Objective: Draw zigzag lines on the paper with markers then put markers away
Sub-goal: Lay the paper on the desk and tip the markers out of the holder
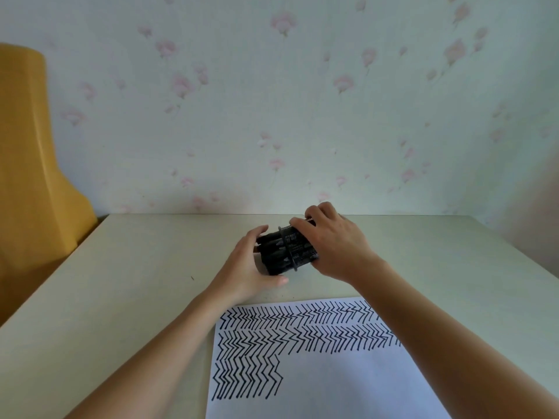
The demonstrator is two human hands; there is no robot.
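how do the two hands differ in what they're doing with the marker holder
The left hand cups the open end, where the black markers stick out, thumb low by the table; the right hand drapes over the mesh marker holder from above. The left hand is nearer the paper; the right reaches further back. Both grip the same holder, which lies tipped on its side.

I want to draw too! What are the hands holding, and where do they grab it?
A tipped black mesh holder of markers: right hand on its body, left hand around the marker ends.
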